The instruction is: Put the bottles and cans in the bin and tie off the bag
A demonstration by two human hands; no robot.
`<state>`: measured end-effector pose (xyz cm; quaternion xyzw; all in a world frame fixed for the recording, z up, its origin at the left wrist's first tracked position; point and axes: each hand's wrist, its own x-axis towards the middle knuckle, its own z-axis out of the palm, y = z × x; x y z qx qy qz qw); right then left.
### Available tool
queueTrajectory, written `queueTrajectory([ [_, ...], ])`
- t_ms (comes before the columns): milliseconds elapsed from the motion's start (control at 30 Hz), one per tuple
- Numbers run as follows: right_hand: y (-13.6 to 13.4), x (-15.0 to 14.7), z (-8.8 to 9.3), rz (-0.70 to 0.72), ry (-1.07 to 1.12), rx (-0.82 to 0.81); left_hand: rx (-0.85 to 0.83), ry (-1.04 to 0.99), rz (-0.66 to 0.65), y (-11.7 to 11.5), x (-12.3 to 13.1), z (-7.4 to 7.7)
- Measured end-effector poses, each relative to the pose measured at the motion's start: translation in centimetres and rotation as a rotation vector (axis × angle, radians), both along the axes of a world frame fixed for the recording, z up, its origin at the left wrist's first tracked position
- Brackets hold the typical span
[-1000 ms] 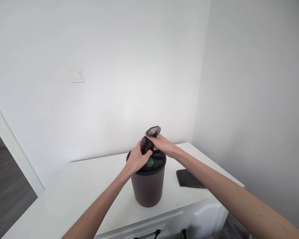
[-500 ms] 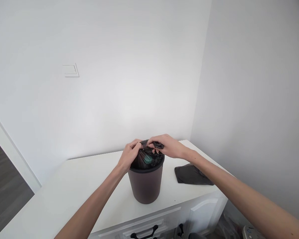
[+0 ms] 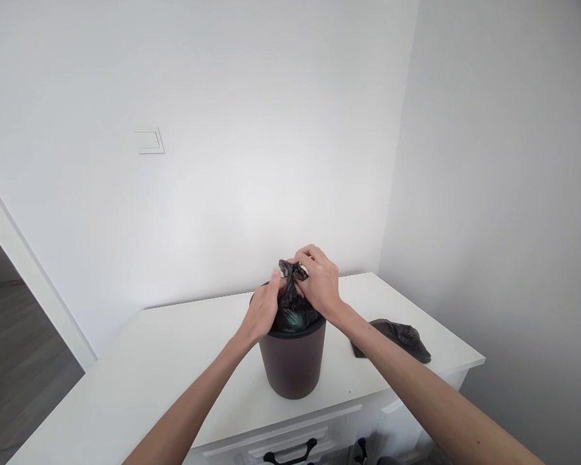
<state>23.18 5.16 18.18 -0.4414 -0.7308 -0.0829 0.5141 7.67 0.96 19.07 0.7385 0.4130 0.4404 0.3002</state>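
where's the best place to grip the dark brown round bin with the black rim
Hold the dark brown round bin by its sides, probably just under its black rim, one palm coming from each side. It stands upright and narrows downward, so the wider rim should limit slipping. A gathered black plastic bag crowds the opening.

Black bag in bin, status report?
Right hand pinching gathered top of black bag; left hand against it. Bag inside bin. Dark plastic right of bin, apart.
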Motion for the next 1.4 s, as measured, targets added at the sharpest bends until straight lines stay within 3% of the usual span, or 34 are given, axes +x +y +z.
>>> queueTrajectory([
  [100,0.3,-0.5,-0.5,-0.022,-0.032,0.034,-0.087,-0.141,0.108,1.3,0.2,-0.1],
  [367,-0.2,0.7,-1.0,0.093,-0.303,-0.085,-0.393,-0.448,0.083,2.5,0.9,-0.9],
  [433,-0.4,1.5,-1.2,0.118,-0.344,-0.091,-0.352,-0.367,0.087,2.4,0.6,-1.0],
  [633,-0.9,3.0,-1.6,0.080,-0.510,-0.092,0.022,0.065,0.239,3.0,-0.8,-0.6],
  [967,-3.5,5.2,-3.8,0.149,-0.413,-0.248,0.231,0.414,0.340,7.3,-4.0,-0.1],
  [1167,-5.4,7.1,-4.3,0.146,-0.368,-0.321,0.241,0.435,0.320,8.9,-4.5,0.3],
  [1300,-5.7,7.8,-3.6,0.147,-0.301,-0.335,0.219,0.336,0.329,7.6,-3.8,1.1],
  [1400,-4.8,6.2,-2.3,0.171,-0.238,-0.380,0.196,0.247,0.288,6.0,-2.5,2.2],
])
